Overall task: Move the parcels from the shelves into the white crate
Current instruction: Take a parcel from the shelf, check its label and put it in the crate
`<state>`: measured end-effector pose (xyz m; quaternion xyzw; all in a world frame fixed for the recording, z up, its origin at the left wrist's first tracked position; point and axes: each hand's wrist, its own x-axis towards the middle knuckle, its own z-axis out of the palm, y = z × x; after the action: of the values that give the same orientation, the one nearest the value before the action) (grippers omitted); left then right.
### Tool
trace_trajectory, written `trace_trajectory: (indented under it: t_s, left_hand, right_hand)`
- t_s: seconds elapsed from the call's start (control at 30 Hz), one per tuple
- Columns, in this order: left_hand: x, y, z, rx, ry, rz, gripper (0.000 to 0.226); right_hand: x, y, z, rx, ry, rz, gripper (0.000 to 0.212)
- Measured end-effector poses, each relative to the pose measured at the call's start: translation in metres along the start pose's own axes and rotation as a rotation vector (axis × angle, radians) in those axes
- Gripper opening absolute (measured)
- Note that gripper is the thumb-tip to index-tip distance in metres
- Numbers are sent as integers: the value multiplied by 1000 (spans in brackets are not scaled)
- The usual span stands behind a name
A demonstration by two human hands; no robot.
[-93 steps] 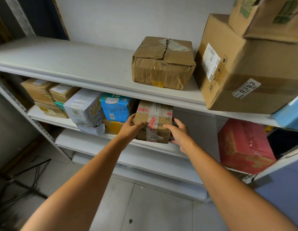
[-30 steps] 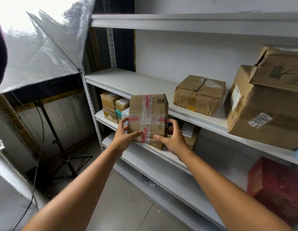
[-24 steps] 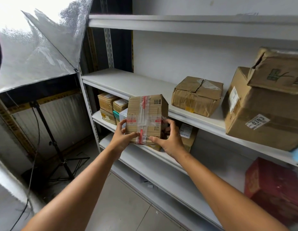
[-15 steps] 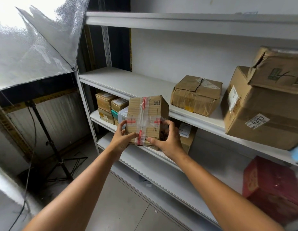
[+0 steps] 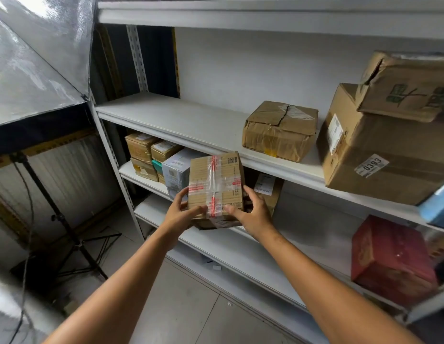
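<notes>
A small brown cardboard parcel (image 5: 216, 184) with clear tape and red-printed strips is held in the air in front of the white shelves (image 5: 181, 120). My left hand (image 5: 180, 214) grips its lower left edge, thumb on the front face. My right hand (image 5: 253, 214) grips its lower right side, fingers curled behind it. The white crate is not in view.
A crumpled brown box (image 5: 280, 130), a large box labelled 0393 (image 5: 380, 155) and another box on top (image 5: 404, 85) sit on the upper shelf. Small parcels (image 5: 151, 155) fill the lower shelf's left end. A red box (image 5: 389, 259) sits lower right. A light stand (image 5: 67, 232) stands left.
Both hands pulled the taped parcel off the lower shelf and hold it in the air. Over the last second it sank slightly, and the view shifted a little to the right.
</notes>
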<state>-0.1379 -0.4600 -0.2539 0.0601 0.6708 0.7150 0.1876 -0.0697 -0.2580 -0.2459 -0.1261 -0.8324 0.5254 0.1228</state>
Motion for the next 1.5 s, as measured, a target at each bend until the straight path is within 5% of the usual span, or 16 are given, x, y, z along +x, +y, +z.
trace_trajectory:
  t_s: [0.1, 0.83, 1.5]
  left_hand:
    - [0, -8, 8, 45, -25, -21, 78]
    - [2, -77, 281, 190, -497, -25, 79]
    - [15, -112, 434, 193, -639, -56, 74]
  right_hand:
    - [-9, 19, -6, 50, -23, 79, 55]
    - [-109, 151, -217, 136, 457, 517, 66]
    - [-127, 226, -324, 87, 724, 501, 66]
